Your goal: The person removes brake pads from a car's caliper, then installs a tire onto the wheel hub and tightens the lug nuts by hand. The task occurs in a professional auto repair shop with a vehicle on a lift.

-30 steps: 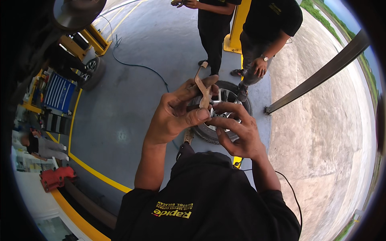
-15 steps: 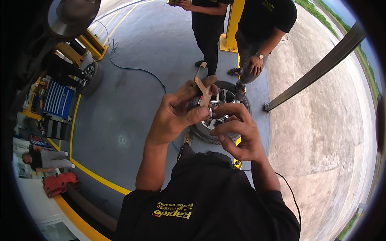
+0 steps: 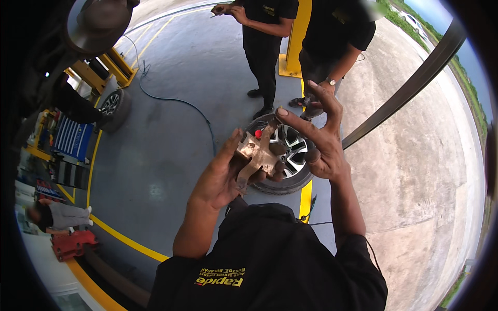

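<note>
Head | left hand (image 3: 215, 181) cradles tan angular metal bracket (image 3: 257, 154) | right hand (image 3: 332, 149), three o'clock, spread wide | loose left grip: possible drop

In the left hand (image 3: 217, 181), a metal bracket (image 3: 258, 153) is showing blotchy tan and brown. Beyond the grip, a wheel (image 3: 294, 160) is pairing black tyre (image 3: 285, 188) with silver-and-black spokes (image 3: 298, 149). Left of the grip, a yellow line (image 3: 129, 240) is striping grey-blue floor (image 3: 150, 155); right of the grip, mottled beige is covering the concrete (image 3: 399, 181).
</note>
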Available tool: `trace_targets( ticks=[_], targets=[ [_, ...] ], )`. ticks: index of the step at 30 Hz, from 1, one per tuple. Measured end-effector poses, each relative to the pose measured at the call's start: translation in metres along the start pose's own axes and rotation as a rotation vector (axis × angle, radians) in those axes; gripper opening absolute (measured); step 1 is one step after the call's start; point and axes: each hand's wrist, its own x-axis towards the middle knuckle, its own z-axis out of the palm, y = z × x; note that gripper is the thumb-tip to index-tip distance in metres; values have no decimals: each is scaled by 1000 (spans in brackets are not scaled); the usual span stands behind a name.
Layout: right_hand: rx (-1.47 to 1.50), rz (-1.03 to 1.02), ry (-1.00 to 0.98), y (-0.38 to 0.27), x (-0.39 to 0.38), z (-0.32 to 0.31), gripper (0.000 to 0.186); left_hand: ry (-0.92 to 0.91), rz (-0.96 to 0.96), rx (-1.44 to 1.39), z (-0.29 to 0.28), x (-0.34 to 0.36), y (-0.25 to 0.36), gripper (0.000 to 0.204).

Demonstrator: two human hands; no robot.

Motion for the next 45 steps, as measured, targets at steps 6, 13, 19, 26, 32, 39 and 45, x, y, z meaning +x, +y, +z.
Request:
trace_targets(
  ticks=[6,13,19,26,32,39,45],
  targets=[
    [-127,-168,-86,6,4,-9,84,50,-57,-84,16,-23,10,85],
    [-116,-317,-186,0,10,-10,80,55,-98,-82,26,-43,15,85],
    [-365,-444,-175,-3,9,-25,69,26,-111,-80,23,-52,15,84],
    [-334,-464,-20,-6,5,-30,69,18,-126,-75,23,-55,12,84],
    [-473,-568,-59,-3,6,-29,67,55,-122,-20,27,-54,10,84],
    [159,-190,-134,-12,4,-14,89,27,-128,-81,21,-50,4,80],
    [572,137,-196,0,7,-7,124,-100,-154,-93,19,-53,13,64]
  ],
)
